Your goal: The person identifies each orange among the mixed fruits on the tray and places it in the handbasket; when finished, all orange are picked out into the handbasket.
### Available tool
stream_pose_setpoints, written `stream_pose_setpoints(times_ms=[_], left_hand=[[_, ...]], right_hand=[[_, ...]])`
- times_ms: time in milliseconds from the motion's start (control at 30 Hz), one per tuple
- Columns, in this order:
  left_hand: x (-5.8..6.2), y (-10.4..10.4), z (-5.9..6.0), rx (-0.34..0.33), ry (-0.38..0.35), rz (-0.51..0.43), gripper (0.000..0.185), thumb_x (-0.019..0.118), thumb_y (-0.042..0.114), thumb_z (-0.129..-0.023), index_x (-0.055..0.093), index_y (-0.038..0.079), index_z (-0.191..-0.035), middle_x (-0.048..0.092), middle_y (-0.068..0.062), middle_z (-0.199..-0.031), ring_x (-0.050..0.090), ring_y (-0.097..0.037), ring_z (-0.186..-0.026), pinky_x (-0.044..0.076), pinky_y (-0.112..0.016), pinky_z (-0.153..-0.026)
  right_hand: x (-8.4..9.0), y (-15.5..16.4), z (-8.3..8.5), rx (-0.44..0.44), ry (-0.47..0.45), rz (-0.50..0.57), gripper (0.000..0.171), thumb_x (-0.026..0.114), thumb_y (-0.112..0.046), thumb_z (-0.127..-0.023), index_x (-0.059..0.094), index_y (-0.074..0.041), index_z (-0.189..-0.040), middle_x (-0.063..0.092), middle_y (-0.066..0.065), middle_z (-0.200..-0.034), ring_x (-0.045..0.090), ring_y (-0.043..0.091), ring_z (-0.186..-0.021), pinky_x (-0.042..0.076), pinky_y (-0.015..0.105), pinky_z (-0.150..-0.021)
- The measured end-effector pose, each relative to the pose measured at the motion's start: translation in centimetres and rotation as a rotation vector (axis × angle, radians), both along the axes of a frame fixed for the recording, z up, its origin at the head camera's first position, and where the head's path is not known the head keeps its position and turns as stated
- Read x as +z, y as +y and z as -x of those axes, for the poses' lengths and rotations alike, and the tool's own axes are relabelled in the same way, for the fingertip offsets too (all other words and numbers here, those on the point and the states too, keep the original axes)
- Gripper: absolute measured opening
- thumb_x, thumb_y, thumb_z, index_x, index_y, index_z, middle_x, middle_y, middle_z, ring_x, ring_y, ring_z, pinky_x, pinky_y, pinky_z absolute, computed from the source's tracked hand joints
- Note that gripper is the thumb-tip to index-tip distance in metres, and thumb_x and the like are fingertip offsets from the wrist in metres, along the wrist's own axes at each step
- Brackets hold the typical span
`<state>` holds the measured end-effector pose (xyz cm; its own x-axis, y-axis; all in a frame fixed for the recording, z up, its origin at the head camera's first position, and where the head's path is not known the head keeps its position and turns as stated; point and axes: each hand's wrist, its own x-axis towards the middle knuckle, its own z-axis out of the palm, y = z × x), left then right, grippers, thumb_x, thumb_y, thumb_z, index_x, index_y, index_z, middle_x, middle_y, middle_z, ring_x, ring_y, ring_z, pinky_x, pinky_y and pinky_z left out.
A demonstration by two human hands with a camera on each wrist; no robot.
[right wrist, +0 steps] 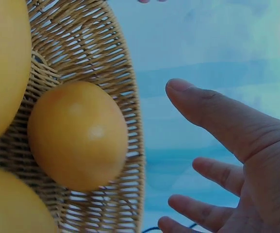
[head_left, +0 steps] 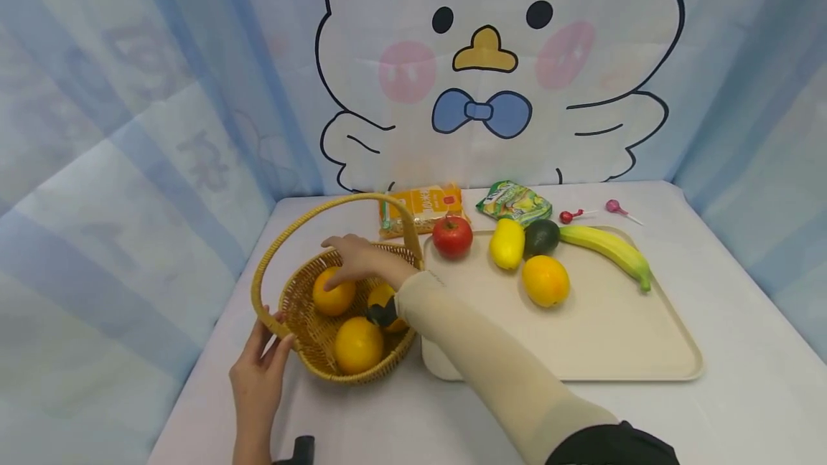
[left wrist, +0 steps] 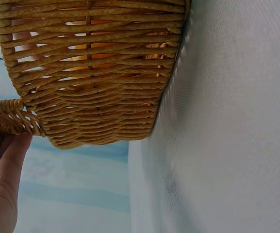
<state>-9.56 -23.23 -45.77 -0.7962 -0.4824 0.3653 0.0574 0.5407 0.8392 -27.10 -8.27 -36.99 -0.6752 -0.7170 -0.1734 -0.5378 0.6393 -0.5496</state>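
On the left of the table, in the head view, stands a wicker basket (head_left: 298, 300) with a tall arched handle (head_left: 336, 199). Three oranges lie inside: one near the far left (head_left: 332, 301), one in front (head_left: 358, 347), and one partly hidden behind the right wrist (head_left: 381, 296). My left hand (head_left: 257, 375) grips the handle's base at the basket's left side; its fingers (left wrist: 11, 160) also show in the left wrist view. Over the basket hovers my right hand (head_left: 362, 260), fingers spread and holding nothing. The right wrist view shows its thumb apart from an orange (right wrist: 79, 136).
A beige tray (head_left: 620, 343) to the right bears a red apple (head_left: 452, 237), a lemon (head_left: 507, 244), an avocado (head_left: 541, 237), an orange fruit (head_left: 545, 281) and a banana (head_left: 607, 248). Behind are an orange packet (head_left: 423, 208), a green packet (head_left: 515, 202) and two lollipops (head_left: 566, 217).
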Motion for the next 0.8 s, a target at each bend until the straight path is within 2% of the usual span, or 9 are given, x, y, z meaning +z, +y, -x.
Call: stream_pose_setpoints(times_ms=[267,467,667,800], left_hand=[[-0.1,0.1,0.0,-0.013,0.017,-0.007,0.062,0.066,0.013,-0.087,0.042,0.034,-0.14,0.061,-0.01,-0.129,0.047,0.022,-0.104,0.047,0.0,-0.081],[0.0,0.2,-0.1,-0.002,0.04,0.003,0.063,0.067,0.008,-0.086,0.044,0.03,-0.14,0.062,-0.01,-0.127,0.047,0.023,-0.104,0.047,0.0,-0.081],[-0.2,0.2,0.0,0.001,0.039,0.002,0.066,0.068,0.006,-0.085,0.043,0.034,-0.139,0.063,-0.009,-0.127,0.047,0.022,-0.104,0.047,0.0,-0.081],[-0.4,0.3,0.0,0.003,0.04,-0.002,0.065,0.068,0.007,-0.085,0.043,0.034,-0.139,0.062,-0.009,-0.127,0.047,0.022,-0.104,0.047,0.0,-0.081]], right_hand=[[1.2,5.8,-0.4,0.051,0.012,0.084,0.079,0.074,-0.036,-0.08,0.035,-0.017,-0.146,0.036,0.004,-0.151,0.03,0.023,-0.141,0.029,0.041,-0.119],[2.1,11.0,-1.0,0.094,0.051,0.123,0.075,0.075,-0.033,-0.08,0.039,-0.015,-0.144,0.035,0.005,-0.152,0.03,0.024,-0.141,0.029,0.043,-0.119],[2.3,15.7,-2.3,0.04,0.031,0.185,0.075,0.076,-0.032,-0.078,0.041,-0.019,-0.143,0.038,0.003,-0.15,0.033,0.024,-0.139,0.033,0.048,-0.116],[2.5,18.9,-2.9,-0.027,0.018,0.205,0.076,0.077,-0.032,-0.078,0.041,-0.015,-0.143,0.039,0.006,-0.148,0.034,0.027,-0.137,0.034,0.05,-0.115]])
